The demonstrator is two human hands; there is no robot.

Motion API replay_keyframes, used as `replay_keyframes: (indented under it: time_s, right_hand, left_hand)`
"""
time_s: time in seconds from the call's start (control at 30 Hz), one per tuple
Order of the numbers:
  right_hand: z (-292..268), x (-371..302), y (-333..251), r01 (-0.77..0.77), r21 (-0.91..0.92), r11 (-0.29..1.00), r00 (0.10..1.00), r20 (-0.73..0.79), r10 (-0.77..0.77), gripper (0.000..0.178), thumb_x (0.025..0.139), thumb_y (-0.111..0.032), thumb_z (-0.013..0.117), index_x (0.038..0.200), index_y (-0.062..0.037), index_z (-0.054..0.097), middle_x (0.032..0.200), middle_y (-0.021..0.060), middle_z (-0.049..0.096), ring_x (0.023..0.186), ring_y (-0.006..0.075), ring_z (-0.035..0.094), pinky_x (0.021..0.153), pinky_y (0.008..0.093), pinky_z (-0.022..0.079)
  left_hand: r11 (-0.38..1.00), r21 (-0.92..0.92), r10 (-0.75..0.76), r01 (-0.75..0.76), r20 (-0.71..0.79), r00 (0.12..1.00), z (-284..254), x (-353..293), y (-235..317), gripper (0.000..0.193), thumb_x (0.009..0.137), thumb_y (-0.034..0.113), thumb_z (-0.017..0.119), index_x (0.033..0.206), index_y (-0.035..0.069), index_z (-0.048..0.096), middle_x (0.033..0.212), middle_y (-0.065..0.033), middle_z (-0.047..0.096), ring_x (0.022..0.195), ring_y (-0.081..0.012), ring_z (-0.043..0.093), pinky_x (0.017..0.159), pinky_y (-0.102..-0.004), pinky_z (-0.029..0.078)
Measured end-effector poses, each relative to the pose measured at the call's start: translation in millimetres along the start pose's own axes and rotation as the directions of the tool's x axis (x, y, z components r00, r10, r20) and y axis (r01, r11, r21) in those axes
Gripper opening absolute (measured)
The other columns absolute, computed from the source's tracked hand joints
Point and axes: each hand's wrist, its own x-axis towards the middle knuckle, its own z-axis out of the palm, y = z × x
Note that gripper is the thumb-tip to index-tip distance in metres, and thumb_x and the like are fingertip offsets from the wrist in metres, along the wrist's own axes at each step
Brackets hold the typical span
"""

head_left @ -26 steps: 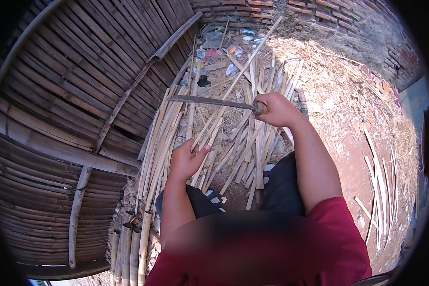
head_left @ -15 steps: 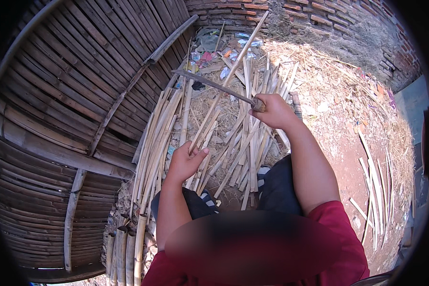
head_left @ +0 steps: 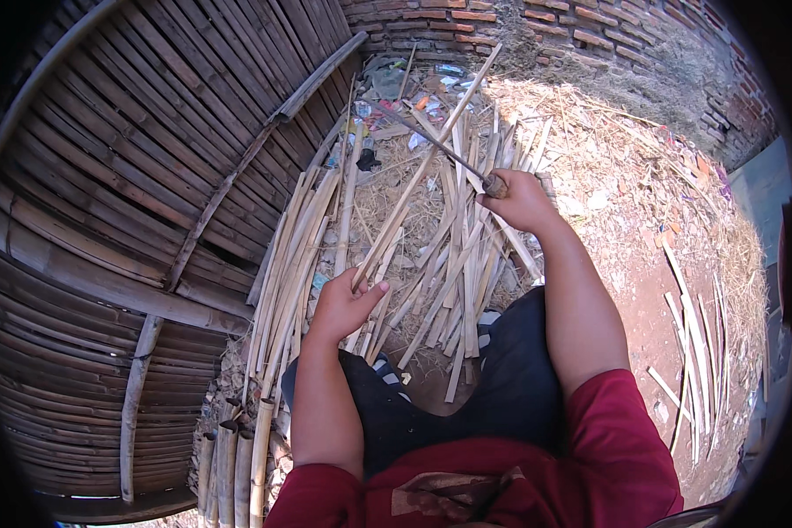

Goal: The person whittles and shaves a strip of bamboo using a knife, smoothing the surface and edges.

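Observation:
My left hand [head_left: 341, 304] is closed round the near end of a long split bamboo strip [head_left: 428, 159], which slants away up and to the right. In my right hand [head_left: 521, 201] is the handle of a machete [head_left: 454, 156]. Its long dark blade points up and to the left and crosses the strip in this view; whether they touch I cannot tell. Beneath both hands lies a loose pile of pale split bamboo strips [head_left: 463, 264] on the ground, between and beyond my legs.
A slatted bamboo wall [head_left: 150, 132] rises along the left, with upright bamboo poles [head_left: 226, 466] at its foot. A brick wall [head_left: 581, 35] closes off the back. Litter [head_left: 422, 106] and straw lie before it. More thin strips [head_left: 697, 352] lie on the right.
The machete and my right hand have shifted to the right, and the blade has turned to point more away from me. The strip's far end has dipped nearer. My left hand has barely moved.

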Motion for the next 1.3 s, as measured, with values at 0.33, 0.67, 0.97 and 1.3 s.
replay_keyframes:
  time_s: [0.33, 0.67, 0.97, 1.3]
  right_hand:
    - [7.5, -7.9, -53.9, 0.232, -0.247, 0.941, 0.937, 0.317, -0.148, 0.037, 0.083, -0.029, 0.083, 0.112, -0.0086, 0.075, 0.099, 0.0202, 0.075, 0.100, 0.0410, 0.071, 0.087, 0.0500, 0.056]
    - [-6.8, -2.8, -15.3, -0.043, -0.041, 0.998, 0.998, 0.047, 0.045, 0.045, 0.085, -0.028, 0.084, 0.119, -0.0009, 0.074, 0.105, 0.0249, 0.075, 0.102, 0.0410, 0.072, 0.091, 0.0461, 0.055]
    - [-0.7, -5.7, -34.5, 0.062, -0.144, 0.988, 0.979, 0.200, -0.032, 0.046, 0.082, -0.030, 0.086, 0.117, -0.0022, 0.075, 0.104, 0.0236, 0.075, 0.101, 0.0415, 0.072, 0.089, 0.0462, 0.055]
    - [1.2, 6.2, 10.9, -0.127, 0.048, 0.991, 0.991, 0.051, 0.125, 0.039, 0.084, -0.030, 0.086, 0.105, 0.0000, 0.074, 0.099, 0.0230, 0.075, 0.096, 0.0386, 0.073, 0.087, 0.0459, 0.055]
  left_hand:
    - [0.997, 0.011, 0.081, -0.080, -0.106, 0.991, -0.6, -5.3, -4.9, 0.042, 0.093, 0.036, 0.083, 0.086, 0.000, 0.062, 0.070, -0.0077, 0.065, 0.064, -0.0147, 0.061, 0.062, -0.0337, 0.050]
    - [0.987, 0.150, 0.080, -0.061, -0.130, 0.988, 1.4, 0.9, -6.6, 0.046, 0.093, 0.041, 0.081, 0.093, -0.002, 0.066, 0.073, -0.0128, 0.067, 0.068, -0.0235, 0.067, 0.066, -0.0395, 0.053]
    - [0.987, 0.161, 0.009, 0.021, -0.184, 0.983, -2.8, -0.5, -6.8, 0.043, 0.093, 0.038, 0.081, 0.093, -0.003, 0.067, 0.076, -0.0140, 0.067, 0.069, -0.0225, 0.063, 0.067, -0.0386, 0.051]
    - [0.984, 0.169, -0.009, 0.055, -0.259, 0.966, -1.7, 1.0, -2.3, 0.047, 0.092, 0.043, 0.081, 0.083, -0.001, 0.065, 0.072, -0.0134, 0.063, 0.067, -0.0243, 0.060, 0.067, -0.0397, 0.050]
